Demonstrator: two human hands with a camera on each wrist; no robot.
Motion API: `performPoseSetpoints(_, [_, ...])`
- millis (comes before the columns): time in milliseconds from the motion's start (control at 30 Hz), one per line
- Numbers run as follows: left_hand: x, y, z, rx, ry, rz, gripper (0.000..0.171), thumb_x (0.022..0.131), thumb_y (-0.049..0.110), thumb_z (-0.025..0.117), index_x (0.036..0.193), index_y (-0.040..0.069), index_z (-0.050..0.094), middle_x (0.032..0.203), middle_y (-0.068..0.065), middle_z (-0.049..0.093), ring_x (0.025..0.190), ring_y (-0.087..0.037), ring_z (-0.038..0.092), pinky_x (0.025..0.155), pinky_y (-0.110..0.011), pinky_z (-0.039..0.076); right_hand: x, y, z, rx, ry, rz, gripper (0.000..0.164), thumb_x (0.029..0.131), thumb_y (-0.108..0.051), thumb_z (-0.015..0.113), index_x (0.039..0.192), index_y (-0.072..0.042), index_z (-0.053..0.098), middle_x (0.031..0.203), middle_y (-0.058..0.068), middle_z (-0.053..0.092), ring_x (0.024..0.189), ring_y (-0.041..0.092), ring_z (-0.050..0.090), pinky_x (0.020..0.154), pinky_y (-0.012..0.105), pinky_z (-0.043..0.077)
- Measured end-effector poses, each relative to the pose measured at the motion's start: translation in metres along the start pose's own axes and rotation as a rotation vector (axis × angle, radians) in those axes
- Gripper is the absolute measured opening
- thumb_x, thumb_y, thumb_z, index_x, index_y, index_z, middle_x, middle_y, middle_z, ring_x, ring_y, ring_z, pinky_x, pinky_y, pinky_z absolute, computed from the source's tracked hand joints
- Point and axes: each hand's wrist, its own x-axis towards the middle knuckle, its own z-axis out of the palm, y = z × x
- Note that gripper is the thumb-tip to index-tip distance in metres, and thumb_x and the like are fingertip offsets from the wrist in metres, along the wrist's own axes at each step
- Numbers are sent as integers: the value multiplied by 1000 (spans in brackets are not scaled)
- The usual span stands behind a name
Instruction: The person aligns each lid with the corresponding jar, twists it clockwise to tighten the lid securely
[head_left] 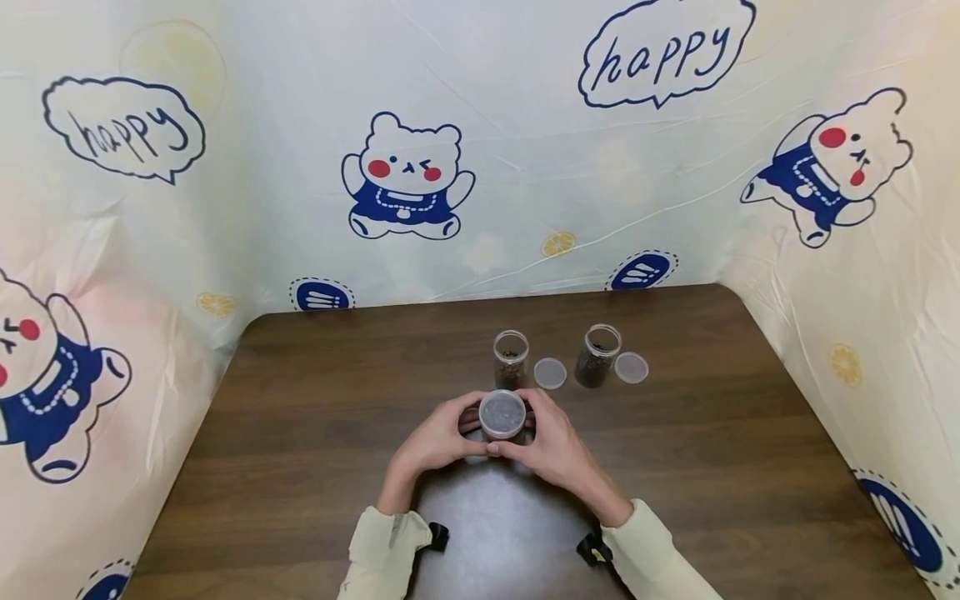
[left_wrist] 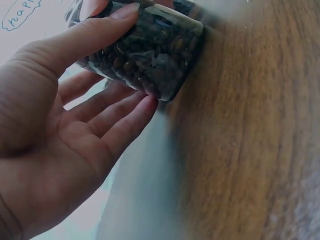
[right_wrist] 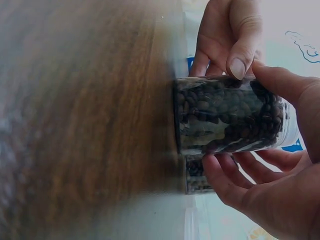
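1. The left hand [head_left: 441,435] is partly open, its thumb and fingers curved round the left side of the lidded jar [right_wrist: 220,117].
2. The right hand [head_left: 557,440] mirrors it from the right, fingers bent about the wall; the two thumbs meet at the side nearest the person.
3. The jar stands at the middle of the table, in front of the person, its base at or just above the wood; I cannot tell which.
4. Its dark, bean-like filling should give it some weight, low and steady. The clear wall looks smooth, stiff and perhaps slippery; glass or plastic is unclear. A grip round the mid-body from both sides seems safest.
5. Its long axis is roughly vertical, with the pale lid [head_left: 502,412] facing up.
6. Just beyond stands an open jar [head_left: 512,367], also upright, with a loose lid [head_left: 551,373] lying flat to its right.
7. Farther right are a second open jar [head_left: 596,362] and another lid [head_left: 632,367], both on the brown table [head_left: 300,433].
8. A printed cloth [head_left: 510,167] rises behind.
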Motion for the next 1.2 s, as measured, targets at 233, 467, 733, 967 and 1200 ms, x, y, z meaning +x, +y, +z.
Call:
performPoseSetpoints(233, [-1, 4, -4, -12, 16, 10, 69, 87, 6, 85, 149, 11, 54, 148, -12, 62, 140, -30, 60, 115, -40, 51, 3, -2, -1, 21, 20, -34, 71, 75, -32, 97, 134, -15, 61, 123, 0, 67, 111, 16, 66, 93, 44, 60])
performPoseSetpoints(467, [-5, 3, -5, -10, 28, 6, 69, 88, 6, 85, 149, 11, 54, 149, -13, 60, 140, -30, 60, 114, -37, 51, 4, -5, 0, 32, 6, -49, 71, 76, -32, 97, 135, -15, 62, 123, 0, 67, 112, 16, 66, 95, 45, 59])
performPoseSetpoints(733, [-10, 5, -8, -4, 60, 13, 70, 88, 7, 85, 150, 11, 54, 150, -13, 59, 139, -31, 60, 113, -38, 52, 8, -8, 2, 29, 15, -106, 71, 77, -34, 96, 136, -14, 61, 125, 0, 66, 113, 15, 66, 96, 45, 59])
performPoseSetpoints(967, [-15, 7, -16, 9, 103, 23, 70, 87, 6, 85, 150, 9, 54, 148, -15, 61, 138, -32, 61, 114, -41, 51, 15, -12, 4, 19, 6, -144, 71, 78, -35, 95, 137, -15, 61, 126, 0, 65, 113, 16, 66, 96, 45, 59])
performPoseSetpoints(1200, [-19, 5, -24, 35, 165, 18, 68, 87, 6, 85, 148, 8, 55, 147, -16, 61, 136, -34, 62, 114, -43, 51, 25, -18, 11, 22, 4, -178, 69, 80, -35, 94, 136, -14, 60, 127, 1, 65, 115, 16, 64, 97, 45, 58])
